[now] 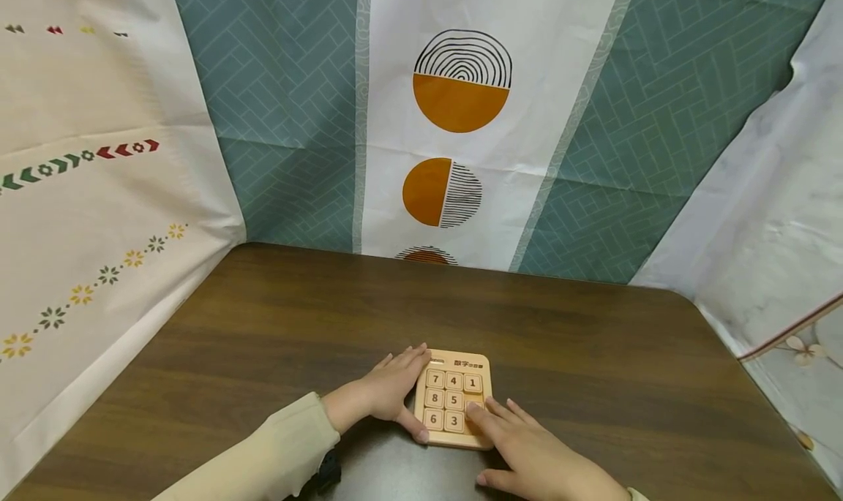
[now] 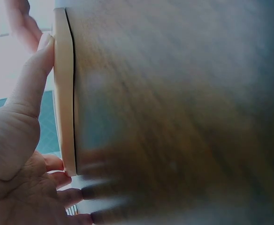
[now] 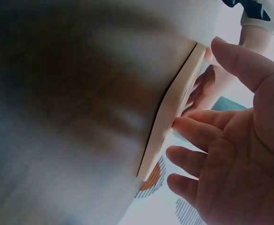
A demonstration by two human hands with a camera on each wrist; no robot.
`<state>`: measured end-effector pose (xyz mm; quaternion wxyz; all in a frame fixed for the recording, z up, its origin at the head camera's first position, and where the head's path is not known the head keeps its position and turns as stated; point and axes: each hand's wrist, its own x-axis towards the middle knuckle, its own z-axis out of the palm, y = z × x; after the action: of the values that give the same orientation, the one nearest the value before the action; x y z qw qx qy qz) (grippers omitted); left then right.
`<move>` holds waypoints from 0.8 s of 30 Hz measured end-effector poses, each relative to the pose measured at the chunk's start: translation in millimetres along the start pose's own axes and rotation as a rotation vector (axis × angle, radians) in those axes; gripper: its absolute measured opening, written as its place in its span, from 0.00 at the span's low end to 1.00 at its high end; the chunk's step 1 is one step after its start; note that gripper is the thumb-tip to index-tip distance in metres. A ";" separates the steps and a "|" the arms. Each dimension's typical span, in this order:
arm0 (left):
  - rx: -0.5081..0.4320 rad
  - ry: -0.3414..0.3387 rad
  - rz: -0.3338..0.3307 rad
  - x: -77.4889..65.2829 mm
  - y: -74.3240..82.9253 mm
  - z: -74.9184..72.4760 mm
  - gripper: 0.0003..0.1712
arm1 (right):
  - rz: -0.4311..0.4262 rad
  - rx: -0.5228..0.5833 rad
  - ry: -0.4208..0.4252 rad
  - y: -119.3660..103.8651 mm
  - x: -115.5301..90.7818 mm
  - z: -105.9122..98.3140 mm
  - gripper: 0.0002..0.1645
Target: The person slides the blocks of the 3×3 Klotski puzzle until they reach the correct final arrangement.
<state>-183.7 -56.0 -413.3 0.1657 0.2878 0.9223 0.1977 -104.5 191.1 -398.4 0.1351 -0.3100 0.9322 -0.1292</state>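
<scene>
A wooden number slide puzzle point(image 1: 454, 400) lies flat on the table, its square tiles marked with dark digits. My left hand point(image 1: 388, 390) holds the puzzle's left side, thumb at the near corner and fingers toward the far corner. In the left wrist view the thumb rests against the light wooden edge point(image 2: 64, 93). My right hand point(image 1: 530, 442) reaches in from the right with fingers extended, its index fingertip on a tile in the right column; that tile's digit is hidden. A bare slot shows below that tile. In the right wrist view the fingers point(image 3: 193, 133) are spread beside the frame.
The dark wood-grain table point(image 1: 316, 311) stretches around the puzzle. Behind it hangs a patterned teal and white cloth point(image 1: 290, 121), with a pale printed cloth point(image 1: 99, 216) at left and a whitish one point(image 1: 777, 230) at right. A dark strap point(image 1: 326, 475) sits under the left sleeve.
</scene>
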 end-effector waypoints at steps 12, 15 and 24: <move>0.007 0.001 -0.001 -0.3 0.5 0.7 0.72 | -0.036 -0.031 0.050 -4.5 6.9 -3.9 0.47; 0.003 0.003 0.001 -0.6 0.6 0.2 0.72 | -0.074 -0.051 0.050 -10.7 6.3 -0.6 0.46; 0.003 0.002 -0.002 -0.6 0.5 -0.6 0.72 | -0.142 -0.075 0.028 -13.5 2.7 6.5 0.44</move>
<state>-183.3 -56.1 -412.5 0.1644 0.2866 0.9232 0.1965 -97.1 178.0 -400.5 0.1007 -0.3782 0.9139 -0.1079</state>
